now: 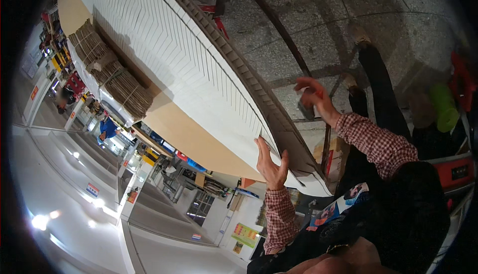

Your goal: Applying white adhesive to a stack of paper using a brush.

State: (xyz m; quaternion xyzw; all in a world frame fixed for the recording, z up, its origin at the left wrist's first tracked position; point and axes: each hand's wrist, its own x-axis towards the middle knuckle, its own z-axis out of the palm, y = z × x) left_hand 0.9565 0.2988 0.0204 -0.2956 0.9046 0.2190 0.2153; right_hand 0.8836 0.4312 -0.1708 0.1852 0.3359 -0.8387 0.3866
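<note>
Rows of overlapping white card sheets lie along a long table, their edges forming many thin lines. My left hand is open at the near end of the rows, fingers stretched over the white card and thumb apart. My right hand is raised off the table's side, above the floor, with its fingers partly bent and smeared by motion. A dark grey shape shows beside its fingers; whether the hand holds it is unclear. Tied bundles of brown cardboard pieces rest beyond the white card.
Brown board covers the table's far part. A dark metal bar runs beside the table over the speckled floor. A green roll and a red object stand at the right. People and goods fill the background.
</note>
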